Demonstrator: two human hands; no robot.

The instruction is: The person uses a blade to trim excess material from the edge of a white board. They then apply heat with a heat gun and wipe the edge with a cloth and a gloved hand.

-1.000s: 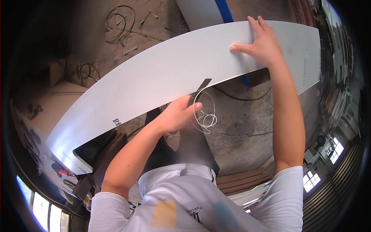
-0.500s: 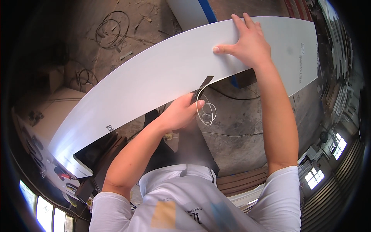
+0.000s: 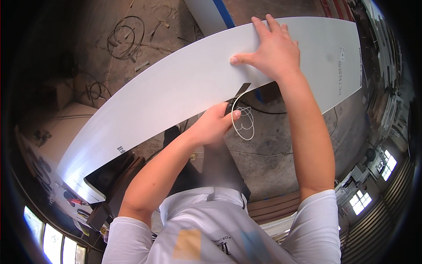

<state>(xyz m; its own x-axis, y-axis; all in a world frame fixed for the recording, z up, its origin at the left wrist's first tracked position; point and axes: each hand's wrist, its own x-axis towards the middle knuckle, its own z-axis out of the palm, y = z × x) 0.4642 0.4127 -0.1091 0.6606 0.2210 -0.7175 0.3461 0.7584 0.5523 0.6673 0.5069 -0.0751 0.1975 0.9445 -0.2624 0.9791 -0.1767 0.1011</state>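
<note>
A long white board [image 3: 176,83] with a curved far edge lies slantwise in front of me. My left hand [image 3: 215,125] is closed around a dark hand tool [image 3: 229,108], seemingly an edge trimmer, at the board's near edge. Its flat dark tongue [image 3: 243,89] lies over the board's top face; most of the body is hidden in my fingers. From the tool a thin white strip [image 3: 233,121] hangs in loose curls past my thumb. My right hand [image 3: 277,53] lies spread on the board, thumb apart, fingertips reaching the far edge.
Beyond the board stands another white panel with a blue edge [image 3: 224,13]. Coiled black cable [image 3: 125,37] and scraps lie on the concrete floor. Cardboard [image 3: 70,127] is at the left. Stacked long strips [image 3: 387,97] line the right side, and brown planks [image 3: 272,209] lie near me.
My left hand and the tool have slid a little to the right along the near edge, the curled strip with them. My right hand has shifted slightly left on the board.
</note>
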